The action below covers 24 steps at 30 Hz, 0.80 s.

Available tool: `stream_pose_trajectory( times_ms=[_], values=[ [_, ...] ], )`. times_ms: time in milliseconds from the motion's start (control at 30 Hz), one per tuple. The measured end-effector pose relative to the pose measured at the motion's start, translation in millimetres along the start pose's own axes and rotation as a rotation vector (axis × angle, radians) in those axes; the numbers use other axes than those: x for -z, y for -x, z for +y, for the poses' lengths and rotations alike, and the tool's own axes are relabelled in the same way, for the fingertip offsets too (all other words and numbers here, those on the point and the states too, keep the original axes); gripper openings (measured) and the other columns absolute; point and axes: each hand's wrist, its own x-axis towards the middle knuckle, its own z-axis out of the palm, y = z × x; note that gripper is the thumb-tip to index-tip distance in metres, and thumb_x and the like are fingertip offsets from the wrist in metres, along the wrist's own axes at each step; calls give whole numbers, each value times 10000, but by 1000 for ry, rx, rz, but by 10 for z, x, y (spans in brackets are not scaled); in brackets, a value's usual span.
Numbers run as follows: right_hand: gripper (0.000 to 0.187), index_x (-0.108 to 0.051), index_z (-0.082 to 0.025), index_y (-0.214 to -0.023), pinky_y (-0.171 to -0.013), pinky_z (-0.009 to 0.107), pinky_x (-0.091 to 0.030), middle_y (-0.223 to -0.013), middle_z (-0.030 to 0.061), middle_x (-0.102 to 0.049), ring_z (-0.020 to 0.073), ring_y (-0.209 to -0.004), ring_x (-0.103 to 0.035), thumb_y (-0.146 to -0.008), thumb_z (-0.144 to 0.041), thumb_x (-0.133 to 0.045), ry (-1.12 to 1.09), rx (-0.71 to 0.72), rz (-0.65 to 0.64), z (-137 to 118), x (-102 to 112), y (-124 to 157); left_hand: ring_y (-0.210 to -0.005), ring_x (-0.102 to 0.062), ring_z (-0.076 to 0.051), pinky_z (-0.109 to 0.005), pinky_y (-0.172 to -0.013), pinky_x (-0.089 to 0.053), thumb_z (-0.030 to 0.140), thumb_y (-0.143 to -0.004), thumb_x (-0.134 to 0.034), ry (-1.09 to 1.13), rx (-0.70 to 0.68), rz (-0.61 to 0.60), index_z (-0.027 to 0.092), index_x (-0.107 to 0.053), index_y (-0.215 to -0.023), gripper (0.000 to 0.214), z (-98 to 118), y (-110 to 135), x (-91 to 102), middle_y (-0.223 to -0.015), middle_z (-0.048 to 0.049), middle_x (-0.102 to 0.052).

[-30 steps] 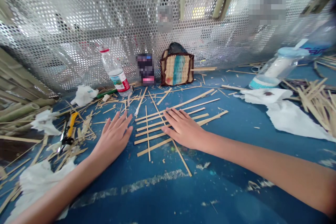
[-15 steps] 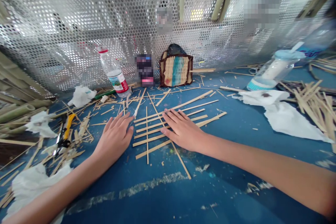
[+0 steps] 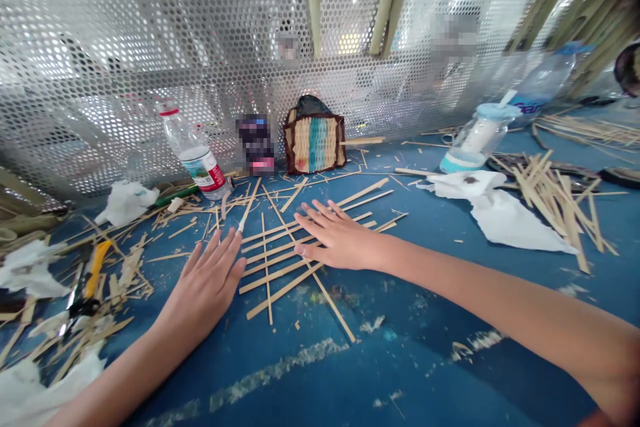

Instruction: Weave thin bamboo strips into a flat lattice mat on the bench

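Several thin bamboo strips (image 3: 269,273) lie across one another in a loose grid on the blue table (image 3: 320,387). My right hand (image 3: 337,237) is over the right part of this grid, palm down with its fingers spread; it covers part of the strips. Just left of the strip ends, my left hand (image 3: 213,280) is stretched out flat, with nothing gripped. Its fingertips are close to a narrow strip with a white end (image 3: 243,221). One long diagonal strip (image 3: 333,305) sticks out of the grid toward me.
Behind the strips stand a water bottle (image 3: 203,170) and a small woven basket (image 3: 316,145). A yellow cutter (image 3: 97,268) lies among shavings at left. To the right are a lidded cup (image 3: 473,137), white tissue (image 3: 515,220) and piled strips (image 3: 555,193). A perforated metal screen (image 3: 210,80) closes the back.
The camera view has turned to the right, so the scene sits further left. My right hand's fingers are spread a little wider. Both hands stay by the strips.
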Motion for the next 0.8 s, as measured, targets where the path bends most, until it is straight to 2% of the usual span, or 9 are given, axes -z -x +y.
stream_pose_trajectory(
  times_ms=[133, 233, 300, 433, 533, 633, 800],
  values=[
    [881, -217, -230, -1615, -1257, 553, -66, -1656, 29, -91, 323, -1535, -46, -933, -786, -239, 10, 21, 26, 77, -90, -7, -1526, -203, -260, -498, -1237, -208, 421, -1043, -203, 8, -46, 36, 181, -230, -1598, 606, -18, 98, -174, -1625, -74, -310],
    [851, -256, -276, -1607, -1253, 568, -109, -1655, -1, -127, 342, -1530, -91, -926, -787, -280, 4, 13, 61, 85, -150, 2, -1526, -199, -266, -501, -1232, -223, 413, -1042, -203, 4, -54, 32, 189, -238, -1597, 599, -25, 115, -230, -1627, -71, -307],
    [834, -266, -299, -1603, -1252, 569, -125, -1653, -16, -142, 344, -1529, -103, -925, -784, -291, 2, -4, 65, 68, -158, 20, -1528, -192, -269, -511, -1231, -218, 424, -1042, -191, 13, -44, 7, 188, -260, -1592, 602, -10, 97, -208, -1625, -64, -307],
    [864, -246, -254, -1611, -1255, 561, -109, -1657, 12, -115, 340, -1532, -85, -929, -786, -252, 8, -39, 28, 30, -135, 63, -1530, -177, -268, -518, -1238, -185, 429, -1035, -167, 25, -18, -57, 180, -310, -1576, 612, 50, 44, -111, -1626, -48, -303],
    [852, -251, -275, -1608, -1252, 574, -112, -1655, 3, -134, 346, -1530, -93, -927, -787, -261, 3, -41, 32, 29, -132, 85, -1531, -172, -269, -531, -1239, -173, 441, -1030, -169, 35, 5, -96, 189, -320, -1572, 617, 72, 17, -53, -1629, -36, -295],
    [843, -242, -288, -1609, -1248, 585, -113, -1656, 0, -132, 344, -1532, -92, -929, -786, -254, 9, -42, 36, 37, -143, 93, -1528, -195, -273, -532, -1238, -185, 447, -1026, -179, 24, -6, -60, 180, -333, -1567, 622, 47, 22, -7, -1624, -41, -307],
    [840, -240, -292, -1610, -1254, 567, -111, -1659, -8, -139, 346, -1532, -83, -929, -783, -250, 8, -75, 32, 15, -150, 98, -1486, -328, -275, -512, -1230, -236, 423, -1029, -181, -71, -79, -41, 158, -468, -1497, 610, 26, 141, 26, -1546, -64, -455]
  ],
)
